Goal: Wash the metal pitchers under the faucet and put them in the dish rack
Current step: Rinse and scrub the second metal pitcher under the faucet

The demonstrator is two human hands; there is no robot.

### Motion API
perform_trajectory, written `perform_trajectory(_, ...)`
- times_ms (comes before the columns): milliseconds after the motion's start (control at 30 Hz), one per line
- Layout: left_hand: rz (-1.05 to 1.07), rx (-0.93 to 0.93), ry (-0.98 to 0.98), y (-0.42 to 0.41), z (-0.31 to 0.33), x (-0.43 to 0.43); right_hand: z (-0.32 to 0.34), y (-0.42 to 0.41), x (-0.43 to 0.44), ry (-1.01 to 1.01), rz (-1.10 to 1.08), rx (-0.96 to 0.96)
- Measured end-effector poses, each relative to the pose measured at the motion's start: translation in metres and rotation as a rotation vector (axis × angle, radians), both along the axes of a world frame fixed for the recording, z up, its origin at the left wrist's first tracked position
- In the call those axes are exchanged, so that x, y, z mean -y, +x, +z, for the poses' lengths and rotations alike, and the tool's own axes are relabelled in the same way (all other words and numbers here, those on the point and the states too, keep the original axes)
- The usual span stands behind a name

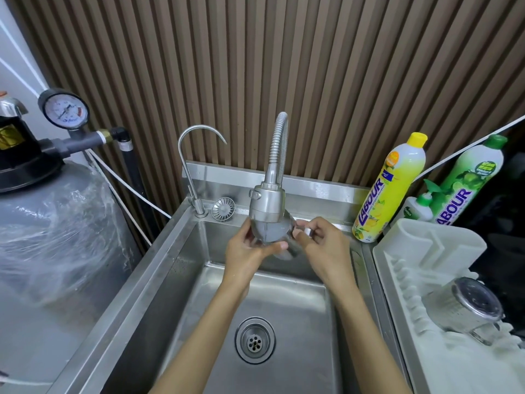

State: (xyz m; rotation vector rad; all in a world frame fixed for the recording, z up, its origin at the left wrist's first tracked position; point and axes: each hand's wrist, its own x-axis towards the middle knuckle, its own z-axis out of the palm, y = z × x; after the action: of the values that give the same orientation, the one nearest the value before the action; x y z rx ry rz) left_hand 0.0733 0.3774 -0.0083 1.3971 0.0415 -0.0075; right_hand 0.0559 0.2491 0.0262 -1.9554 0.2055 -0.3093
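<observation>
I hold a small metal pitcher (292,247) over the steel sink (176,280), right under the grey spray head of the flexible faucet (267,206), which hides most of it. My left hand (247,251) grips its body from the left, thumb across the front. My right hand (321,245) pinches its handle on the right. A second metal pitcher (466,305) lies on its side in the white dish rack (403,251) at the right.
A thin gooseneck tap (196,155) and a loose strainer (223,208) stand at the sink's back left. Yellow (389,189) and green (468,177) dish soap bottles stand behind the rack. A large grey filter tank (56,223) fills the left. The sink drain (254,340) lies below my forearms.
</observation>
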Motion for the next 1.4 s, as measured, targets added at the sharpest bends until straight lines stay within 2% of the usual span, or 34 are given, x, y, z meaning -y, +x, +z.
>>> perform_trajectory(67, 0.092, 0.131, 0.086, 0.002, 0.004, -0.001, -0.013, 0.007, -0.003, 0.381, 0.08, -0.023)
perform_trajectory(133, 0.162, 0.272, 0.291, 0.004, 0.009, -0.005, -0.027, 0.012, -0.008, 0.721, 0.179, -0.074)
perform_trajectory(200, 0.209, 0.351, 0.503, 0.001, 0.013, -0.009, -0.039, 0.013, -0.013, 0.933, 0.245, -0.131)
perform_trajectory(233, 0.233, 0.372, 0.59, -0.001, 0.014, -0.011, -0.042, 0.011, -0.014, 0.962, 0.263, -0.163)
perform_trajectory(300, 0.273, 0.362, 0.686, -0.007, 0.015, -0.016, -0.042, 0.007, -0.015, 0.892, 0.277, -0.22)
perform_trajectory(433, 0.323, 0.195, 0.711, -0.015, 0.011, -0.016, -0.025, 0.001, -0.011, 0.649, 0.167, -0.274)
perform_trajectory(533, 0.233, 0.048, 0.582, -0.02, 0.006, -0.013, -0.009, 0.0, -0.003, 0.364, 0.044, -0.267)
perform_trajectory(633, 0.084, -0.059, 0.313, -0.019, 0.002, -0.009, 0.008, -0.004, 0.001, -0.044, -0.041, -0.163)
perform_trajectory(700, -0.001, -0.069, 0.166, -0.018, 0.001, -0.007, 0.017, -0.008, -0.001, -0.237, -0.076, -0.076)
perform_trajectory(733, -0.016, -0.054, 0.14, -0.016, 0.001, -0.006, 0.018, -0.009, -0.003, -0.272, -0.082, -0.03)
perform_trajectory(800, -0.006, 0.002, 0.111, -0.011, 0.001, -0.004, 0.014, -0.007, -0.004, -0.168, -0.056, 0.03)
perform_trajectory(900, 0.059, 0.149, 0.095, -0.003, 0.007, -0.003, -0.005, 0.006, -0.001, 0.212, 0.037, -0.001)
perform_trajectory(1033, 0.129, 0.341, 0.395, 0.003, 0.01, -0.01, -0.033, 0.014, -0.009, 0.662, 0.182, -0.102)
perform_trajectory(1100, 0.168, 0.387, 0.538, 0.001, 0.011, -0.014, -0.04, 0.012, -0.012, 0.782, 0.229, -0.139)
perform_trajectory(1167, 0.239, 0.4, 0.699, -0.001, 0.013, -0.017, -0.04, 0.01, -0.013, 0.781, 0.247, -0.178)
perform_trajectory(1233, 0.279, 0.324, 0.794, -0.005, 0.014, -0.019, -0.033, 0.008, -0.014, 0.689, 0.238, -0.225)
perform_trajectory(1300, 0.28, 0.234, 0.808, -0.008, 0.016, -0.016, -0.023, 0.007, -0.012, 0.581, 0.19, -0.27)
perform_trajectory(1400, 0.244, 0.127, 0.716, -0.012, 0.013, -0.01, -0.01, 0.008, -0.002, 0.345, 0.101, -0.308)
